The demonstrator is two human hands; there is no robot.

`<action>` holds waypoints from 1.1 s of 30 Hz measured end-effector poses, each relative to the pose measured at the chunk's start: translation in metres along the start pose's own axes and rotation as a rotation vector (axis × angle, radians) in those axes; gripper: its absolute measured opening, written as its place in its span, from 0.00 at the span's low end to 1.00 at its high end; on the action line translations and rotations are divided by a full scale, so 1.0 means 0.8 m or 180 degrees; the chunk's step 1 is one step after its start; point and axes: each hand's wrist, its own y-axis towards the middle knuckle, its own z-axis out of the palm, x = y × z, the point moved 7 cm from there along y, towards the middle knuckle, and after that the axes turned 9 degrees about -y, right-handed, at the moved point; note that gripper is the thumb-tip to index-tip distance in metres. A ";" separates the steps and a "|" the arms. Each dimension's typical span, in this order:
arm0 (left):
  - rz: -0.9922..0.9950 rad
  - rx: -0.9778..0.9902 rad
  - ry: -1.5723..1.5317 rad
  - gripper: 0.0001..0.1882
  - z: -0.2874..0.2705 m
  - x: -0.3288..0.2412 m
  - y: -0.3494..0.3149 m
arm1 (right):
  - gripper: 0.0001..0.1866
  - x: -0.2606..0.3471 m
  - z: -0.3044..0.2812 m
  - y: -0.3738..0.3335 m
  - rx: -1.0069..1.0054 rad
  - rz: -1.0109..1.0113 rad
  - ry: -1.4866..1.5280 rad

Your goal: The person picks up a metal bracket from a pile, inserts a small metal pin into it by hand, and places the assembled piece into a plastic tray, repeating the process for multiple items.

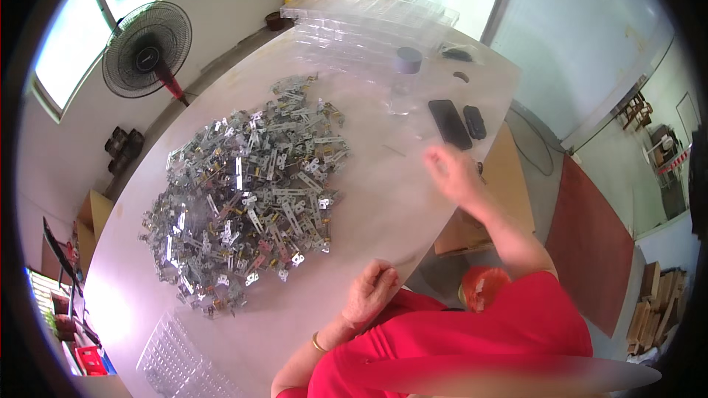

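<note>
My left hand rests at the near edge of the table, a bangle on its wrist. Its fingers are curled in, and what they hold, if anything, is hidden. Out over the right part of the tabletop is my right hand, its fingers drawn together; I cannot make out anything in them. It is just below a black phone. A thin strip lies on the table to its left. Left of both hands spreads a large heap of small metal hinge-like parts, silvery with some brass-coloured bits.
Stacked clear plastic trays stand at the far end, near a grey round roll. A small black case lies beside the phone. One clear dimpled tray is at the near left. A cardboard box stands right of the table; a fan stands beyond its left edge.
</note>
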 end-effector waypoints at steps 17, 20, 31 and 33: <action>0.2024 -0.2461 0.1575 0.06 -0.091 -0.114 -0.124 | 0.19 0.280 0.119 -0.121 0.1666 -0.1128 0.2760; 0.1914 -0.2785 0.1621 0.06 -0.103 -0.109 -0.156 | 0.21 0.305 0.135 -0.130 0.1825 -0.1554 0.2629; 0.1301 -0.3732 0.0758 0.04 -0.158 -0.058 -0.246 | 0.20 0.367 0.203 -0.168 0.2692 -0.1613 0.2808; 0.1320 -0.4041 0.0719 0.05 -0.169 -0.068 -0.265 | 0.18 0.373 0.219 -0.174 0.2777 -0.1662 0.2844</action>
